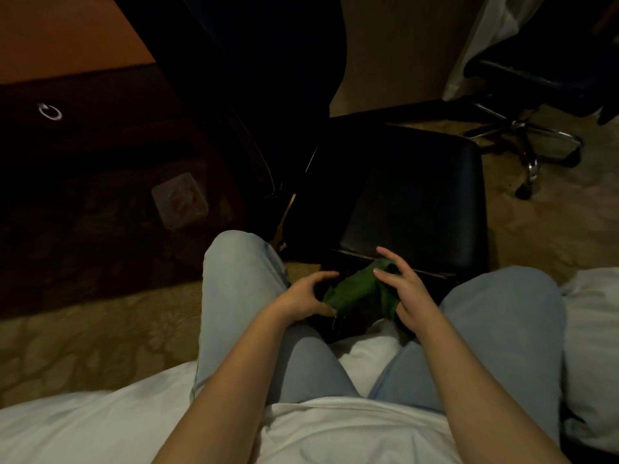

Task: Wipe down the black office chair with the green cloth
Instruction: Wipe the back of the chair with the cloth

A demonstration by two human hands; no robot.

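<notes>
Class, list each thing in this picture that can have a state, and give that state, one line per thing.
green cloth: bunched, between both hands by the seat's front edge.
left hand: fingers curled at the cloth's end, grip unclear.
right hand: holds the cloth, two fingers extended.
black office chair: upright, not yet being wiped.
drawer: shut.

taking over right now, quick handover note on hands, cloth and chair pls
Left hand: cupped at one end of the green cloth, thumb touching it; grip unclear.
Right hand: holds the other end, fingers spread.
The cloth is bunched between the knees, at the front edge of the black office chair.
Done: no wiping can be told.
Left: wipe the seat and the rest of the chair.
</notes>
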